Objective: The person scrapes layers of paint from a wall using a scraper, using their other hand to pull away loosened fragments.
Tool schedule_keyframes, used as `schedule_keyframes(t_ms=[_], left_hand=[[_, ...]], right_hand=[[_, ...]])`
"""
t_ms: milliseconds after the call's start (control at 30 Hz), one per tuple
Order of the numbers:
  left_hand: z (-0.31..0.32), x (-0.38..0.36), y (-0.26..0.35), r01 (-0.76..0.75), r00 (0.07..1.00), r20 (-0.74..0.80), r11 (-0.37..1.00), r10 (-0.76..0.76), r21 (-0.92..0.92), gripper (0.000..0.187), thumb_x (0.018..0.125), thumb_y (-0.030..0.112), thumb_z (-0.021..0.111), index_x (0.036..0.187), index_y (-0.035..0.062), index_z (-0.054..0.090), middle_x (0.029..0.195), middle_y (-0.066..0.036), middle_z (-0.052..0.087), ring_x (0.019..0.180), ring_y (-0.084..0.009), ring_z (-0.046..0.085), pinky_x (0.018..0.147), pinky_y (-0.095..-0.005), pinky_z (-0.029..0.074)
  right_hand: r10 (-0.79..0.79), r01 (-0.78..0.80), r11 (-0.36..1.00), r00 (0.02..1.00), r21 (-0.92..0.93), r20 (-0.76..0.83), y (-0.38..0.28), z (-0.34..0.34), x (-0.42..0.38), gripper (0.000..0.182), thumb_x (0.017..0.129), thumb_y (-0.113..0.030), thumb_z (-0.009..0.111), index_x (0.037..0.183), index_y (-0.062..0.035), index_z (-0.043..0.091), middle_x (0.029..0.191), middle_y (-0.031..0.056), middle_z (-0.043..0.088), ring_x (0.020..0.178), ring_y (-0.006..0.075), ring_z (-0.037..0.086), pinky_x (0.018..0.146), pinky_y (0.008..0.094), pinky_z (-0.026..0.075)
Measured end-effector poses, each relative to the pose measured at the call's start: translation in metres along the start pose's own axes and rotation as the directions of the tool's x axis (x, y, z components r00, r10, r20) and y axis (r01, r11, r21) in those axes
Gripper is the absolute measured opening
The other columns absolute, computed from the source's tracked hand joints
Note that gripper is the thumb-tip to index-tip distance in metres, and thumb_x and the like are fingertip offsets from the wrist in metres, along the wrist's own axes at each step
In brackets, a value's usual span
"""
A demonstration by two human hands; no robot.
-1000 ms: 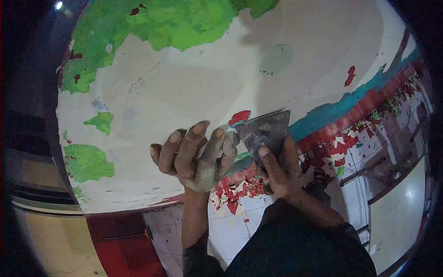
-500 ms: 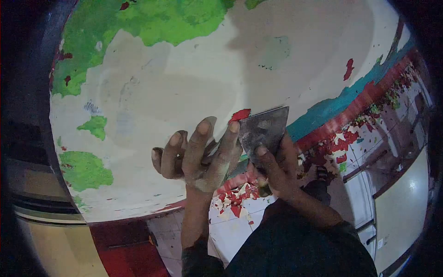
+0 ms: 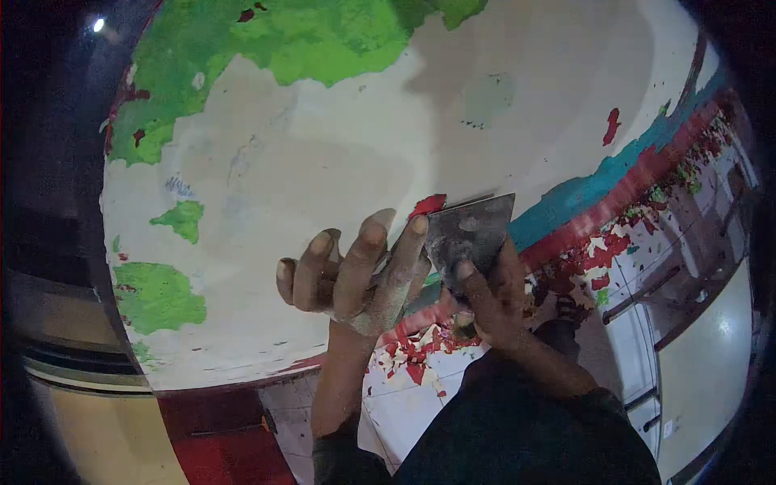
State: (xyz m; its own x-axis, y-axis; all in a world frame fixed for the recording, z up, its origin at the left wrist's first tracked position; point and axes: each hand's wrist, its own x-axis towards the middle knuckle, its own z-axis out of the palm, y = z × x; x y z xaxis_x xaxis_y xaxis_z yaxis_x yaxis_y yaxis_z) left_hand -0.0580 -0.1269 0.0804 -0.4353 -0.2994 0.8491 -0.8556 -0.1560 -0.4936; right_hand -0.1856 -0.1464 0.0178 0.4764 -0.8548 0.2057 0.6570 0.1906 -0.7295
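Note:
My right hand (image 3: 493, 299) grips a flat grey scraper blade (image 3: 473, 234), thumb across its face and fingers behind it. The blade's straight top edge is close against the wall (image 3: 339, 174), whose surface is mostly bare off-white. At the blade's upper left corner is a small red paint patch (image 3: 428, 205). My left hand (image 3: 364, 275) is spread beside the scraper with fingers apart and slightly bent. Its index fingertip rests by the blade's corner, just under the red patch. Pale dust coats the left palm.
Green paint (image 3: 323, 40) covers the wall's upper left, with smaller green patches lower down. A teal band (image 3: 582, 190) and a red band (image 3: 598, 214) run along the wall's base. Red and cream paint flakes (image 3: 420, 352) litter the tiled floor (image 3: 404, 412). A dark red panel (image 3: 226, 444) stands lower left.
The view has shifted slightly, so wall and hands sit a little further right. The scraper and both hands keep nearly the same place by the red patch.

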Motion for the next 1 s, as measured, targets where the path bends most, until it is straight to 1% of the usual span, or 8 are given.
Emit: schedule_keyframes(t_ms=[100,200,300,400,567,667,900,1000], left_hand=[[-0.005,0.001,-0.002,-0.024,0.998,0.059,1.0,0.024,-0.002,0.011,0.075,0.032,0.06,0.084,0.0364,0.062,0.103,0.011,0.045,0.101,-0.0206,0.037,0.097,-0.0417,0.018],[-0.005,0.0,-0.001,-0.002,0.998,0.056,1.0,0.003,-0.006,0.013,0.075,0.031,0.06,0.086,0.036,0.062,0.104,0.011,0.044,0.101,-0.0204,0.037,0.098,-0.0418,0.017],[-0.017,0.004,-0.003,-0.069,0.975,0.207,0.997,0.077,-0.044,0.028,0.063,0.025,0.073,0.089,0.03,0.064,0.105,-0.001,0.04,0.106,-0.0278,0.031,0.085,-0.0407,0.031],[-0.015,0.003,-0.003,-0.069,0.98,0.183,0.997,0.075,-0.035,0.028,0.062,0.026,0.073,0.089,0.03,0.064,0.103,0.0,0.041,0.106,-0.0274,0.031,0.084,-0.0411,0.032],[-0.015,0.003,-0.003,-0.077,0.98,0.18,0.996,0.082,-0.036,0.028,0.063,0.028,0.073,0.089,0.0309,0.064,0.101,0.001,0.042,0.105,-0.0273,0.032,0.087,-0.0415,0.028],[-0.018,0.002,-0.002,-0.07,0.977,0.199,0.997,0.074,-0.026,0.028,0.063,0.029,0.073,0.089,0.0311,0.064,0.101,0.002,0.042,0.104,-0.0273,0.034,0.089,-0.0426,0.025],[-0.012,0.001,-0.003,-0.087,0.987,0.128,0.995,0.094,-0.054,0.018,0.068,0.026,0.066,0.086,0.0284,0.065,0.102,0.001,0.044,0.104,-0.0265,0.035,0.091,-0.0438,0.024],[-0.011,-0.009,-0.002,0.018,0.999,0.035,0.993,-0.014,-0.119,0.013,0.075,0.037,0.06,0.085,0.0303,0.063,0.099,0.007,0.049,0.106,-0.0196,0.038,0.098,-0.0415,0.019]], right_hand=[[-0.051,0.05,0.998,0.999,-0.038,-0.011,0.002,0.0,0.001,0.033,0.086,-0.011,0.046,0.113,0.0,0.031,0.092,0.009,0.05,0.063,0.0086,0.051,0.054,0.0227,0.044],[-0.076,0.076,0.996,0.997,-0.039,-0.005,0.003,-0.001,0.001,0.032,0.086,-0.011,0.045,0.113,0.0001,0.032,0.091,0.009,0.05,0.063,0.0088,0.051,0.055,0.023,0.044],[-0.092,0.092,0.995,0.996,-0.043,-0.009,0.005,0.0,-0.001,0.032,0.086,-0.011,0.045,0.113,0.0002,0.032,0.092,0.0089,0.05,0.063,0.0088,0.051,0.055,0.023,0.044],[-0.082,0.083,0.996,0.997,-0.039,0.01,0.005,-0.002,0.0,0.031,0.086,-0.012,0.045,0.113,0.0002,0.032,0.091,0.0088,0.05,0.063,0.0085,0.051,0.055,0.0229,0.044],[-0.035,0.035,0.999,0.999,0.017,0.01,0.001,-0.002,-0.002,0.031,0.086,-0.011,0.045,0.113,0.0,0.033,0.092,0.0081,0.05,0.064,0.0082,0.05,0.056,0.0225,0.044],[-0.08,0.081,0.994,0.997,-0.077,0.019,0.002,-0.004,-0.001,0.031,0.086,-0.011,0.045,0.113,-0.0001,0.032,0.092,0.0084,0.05,0.065,0.0084,0.051,0.057,0.0225,0.044],[-0.053,0.054,0.995,0.998,-0.078,0.021,-0.001,-0.004,0.002,0.032,0.086,-0.011,0.044,0.113,0.0001,0.032,0.096,0.0096,0.049,0.068,0.0091,0.051,0.06,0.0231,0.044],[-0.056,0.057,0.996,0.998,-0.073,0.012,-0.001,-0.005,0.001,0.031,0.086,-0.011,0.044,0.113,0.0,0.032,0.095,0.0091,0.049,0.069,0.0095,0.051,0.061,0.0234,0.044]])
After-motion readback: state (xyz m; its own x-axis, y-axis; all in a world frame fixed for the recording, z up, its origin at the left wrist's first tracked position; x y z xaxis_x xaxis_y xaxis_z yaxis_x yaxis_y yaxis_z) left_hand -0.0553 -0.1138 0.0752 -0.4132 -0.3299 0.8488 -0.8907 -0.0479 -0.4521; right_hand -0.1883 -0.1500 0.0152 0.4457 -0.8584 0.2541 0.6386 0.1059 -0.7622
